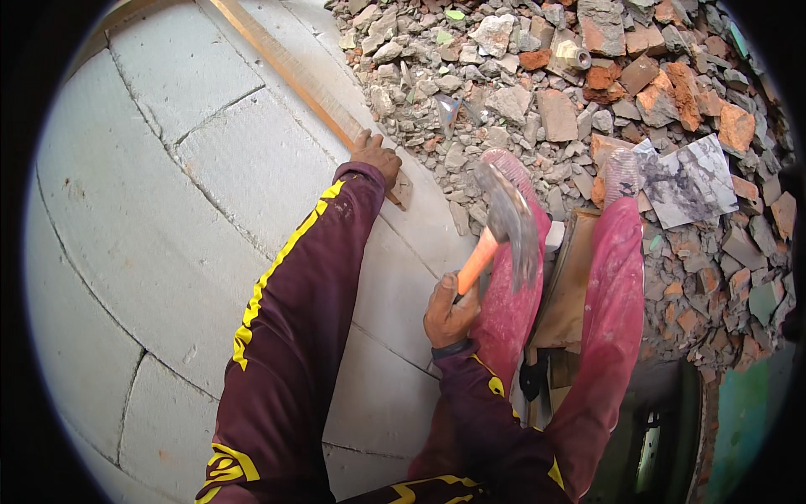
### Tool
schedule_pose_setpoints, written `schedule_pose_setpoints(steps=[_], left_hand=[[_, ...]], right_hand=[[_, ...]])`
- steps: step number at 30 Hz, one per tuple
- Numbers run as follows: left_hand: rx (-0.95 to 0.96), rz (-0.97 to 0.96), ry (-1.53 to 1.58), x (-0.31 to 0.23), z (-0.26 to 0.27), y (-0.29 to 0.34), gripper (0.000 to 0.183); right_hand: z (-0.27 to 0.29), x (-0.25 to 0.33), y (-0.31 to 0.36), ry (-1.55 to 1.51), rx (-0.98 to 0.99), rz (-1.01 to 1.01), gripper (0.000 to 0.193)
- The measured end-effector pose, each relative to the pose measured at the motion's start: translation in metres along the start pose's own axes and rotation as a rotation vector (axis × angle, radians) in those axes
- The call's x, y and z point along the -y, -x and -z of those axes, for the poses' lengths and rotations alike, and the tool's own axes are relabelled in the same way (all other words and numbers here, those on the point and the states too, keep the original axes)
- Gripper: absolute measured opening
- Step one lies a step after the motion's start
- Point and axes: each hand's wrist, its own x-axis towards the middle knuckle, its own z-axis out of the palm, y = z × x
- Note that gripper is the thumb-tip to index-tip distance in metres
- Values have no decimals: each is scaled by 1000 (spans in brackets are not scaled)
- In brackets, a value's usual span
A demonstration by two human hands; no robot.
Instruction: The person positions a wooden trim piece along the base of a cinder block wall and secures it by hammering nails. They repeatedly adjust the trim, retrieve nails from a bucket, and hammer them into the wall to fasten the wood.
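Observation:
My left hand [375, 157] is closed over the lower part of a long wooden batten [290, 74], which lies slantwise against a wall of pale grey blocks [252, 143]. The batten's near end sticks out a little beyond my fingers. In my right hand [452, 311] is a hammer [479, 261], gripped by its orange handle. Its metal head is raised in front of my leg, apart from the batten, and looks blurred at the edges.
Broken bricks and rubble [557, 116] cover the ground beyond and to the right. A marbled tile piece [691, 181] and a metal nut-like fitting [573, 56] lie among them. My legs in pink trousers [611, 269] stand either side of a wooden board [567, 294].

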Motion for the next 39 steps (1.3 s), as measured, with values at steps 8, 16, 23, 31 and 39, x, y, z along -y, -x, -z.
schedule_pose_setpoints(steps=[8,16,23,31,39], left_hand=[[2,-10,23,-2,2,5,31],[-10,-40,24,1,-2,0,29],[-9,-6,19,0,-2,1,29],[-3,-1,30,-1,-9,-5,31],[-1,22,49,2,-7,-4,32]], right_hand=[[-14,-9,-8,130,237,-160,25],[-17,-14,-4,320,380,-251,31],[-9,-18,3,1,-2,159,32],[-14,-23,-11,183,150,-195,31],[-14,-27,-11,227,309,-191,32]])
